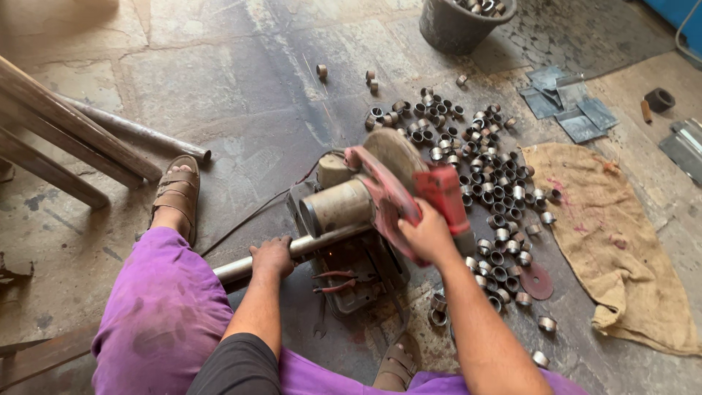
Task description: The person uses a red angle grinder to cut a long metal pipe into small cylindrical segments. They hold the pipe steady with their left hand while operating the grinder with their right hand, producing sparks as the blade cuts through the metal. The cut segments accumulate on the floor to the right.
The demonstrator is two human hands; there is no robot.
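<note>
Two hands: left hand point(272, 256) grips one pipe point(322, 243) (right hand point(428, 235) on one saw point(387, 186)).

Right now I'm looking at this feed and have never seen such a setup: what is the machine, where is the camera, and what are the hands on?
The single view comes from a camera on the person's head, looking down at their lap and the stone floor. The machine is a chop saw with a round cutting disc and a red guard. The right hand grips its red handle. The left hand holds a metal pipe fed under the disc. Short cut rings lie scattered beyond the saw, more fill a dark bucket, and a burlap sack lies at right.
</note>
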